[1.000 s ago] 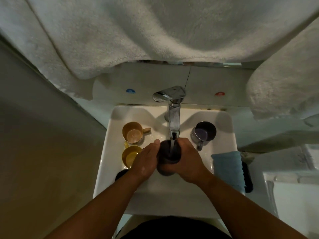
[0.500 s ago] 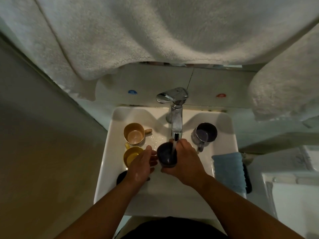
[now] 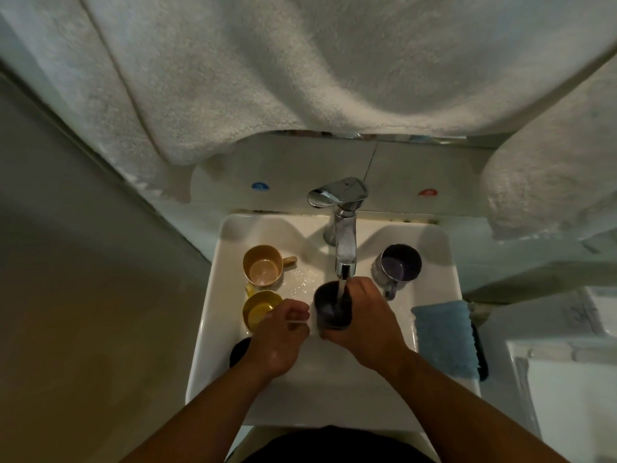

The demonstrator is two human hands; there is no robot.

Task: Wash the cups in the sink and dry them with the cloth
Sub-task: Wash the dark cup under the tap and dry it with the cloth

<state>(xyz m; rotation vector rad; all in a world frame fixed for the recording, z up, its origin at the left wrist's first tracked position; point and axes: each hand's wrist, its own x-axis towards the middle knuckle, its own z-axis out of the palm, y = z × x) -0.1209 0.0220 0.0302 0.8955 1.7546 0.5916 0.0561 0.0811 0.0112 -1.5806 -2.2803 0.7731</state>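
My right hand (image 3: 362,324) grips a dark cup (image 3: 329,304) upright under the running tap (image 3: 344,248), and water pours into it. My left hand (image 3: 278,335) has come off the cup and hovers just to its left with fingers curled, holding nothing. A tan cup (image 3: 262,269) and a yellow cup (image 3: 258,309) stand on the left of the white sink (image 3: 213,295). A purple metal mug (image 3: 397,267) stands at the right. A blue cloth (image 3: 445,339) lies on the sink's right rim.
White towels (image 3: 300,71) hang low over the sink and block the upper view. A dark round object (image 3: 238,352) sits at the sink's left front edge, partly hidden by my left wrist. A wall runs along the left.
Both hands held the dark cup a second ago. My left hand has let go and drawn back to the left, while my right hand keeps the cup under the water.
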